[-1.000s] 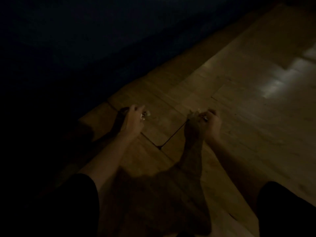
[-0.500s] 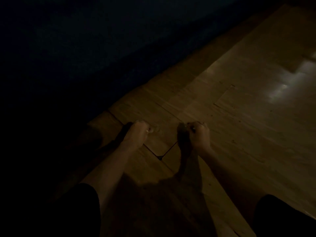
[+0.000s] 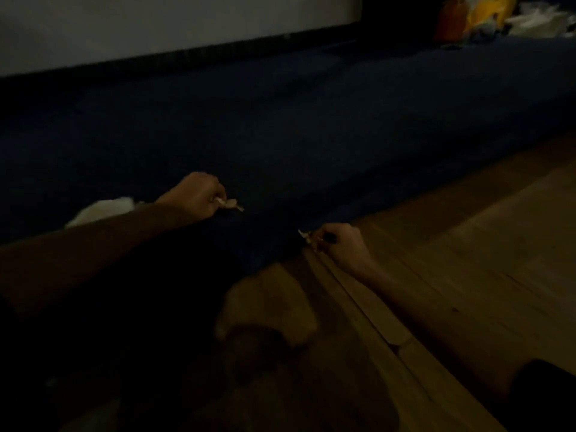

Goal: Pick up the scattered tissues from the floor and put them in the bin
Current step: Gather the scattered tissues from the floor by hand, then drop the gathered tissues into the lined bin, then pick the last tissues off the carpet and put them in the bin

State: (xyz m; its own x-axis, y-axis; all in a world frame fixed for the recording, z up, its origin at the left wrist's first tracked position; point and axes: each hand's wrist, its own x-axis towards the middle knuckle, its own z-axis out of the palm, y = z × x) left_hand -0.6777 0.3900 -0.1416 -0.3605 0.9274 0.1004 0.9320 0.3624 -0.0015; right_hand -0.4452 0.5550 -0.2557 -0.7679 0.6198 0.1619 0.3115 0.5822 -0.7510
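Observation:
The scene is very dark. My left hand point(image 3: 194, 198) is closed into a fist over the dark blue rug, pinching a small pale tissue scrap point(image 3: 232, 204) that sticks out to the right. My right hand point(image 3: 339, 244) is also closed, at the rug's edge above the wooden floor, with a small pale tissue scrap point(image 3: 304, 236) poking out on its left. A larger white tissue point(image 3: 103, 210) lies on the rug just behind my left forearm. No bin can be made out.
A dark blue rug point(image 3: 311, 126) covers the middle of the view. Wooden floor point(image 3: 467, 244) lies to the right and below. A pale wall with a dark baseboard point(image 3: 187, 54) runs along the top. Orange, yellow and white items point(image 3: 486, 14) sit at the top right.
The view has swung up from the floor to the rug and wall. Both fists stayed closed on their scraps and rose from the floorboards, the left hand now over the rug.

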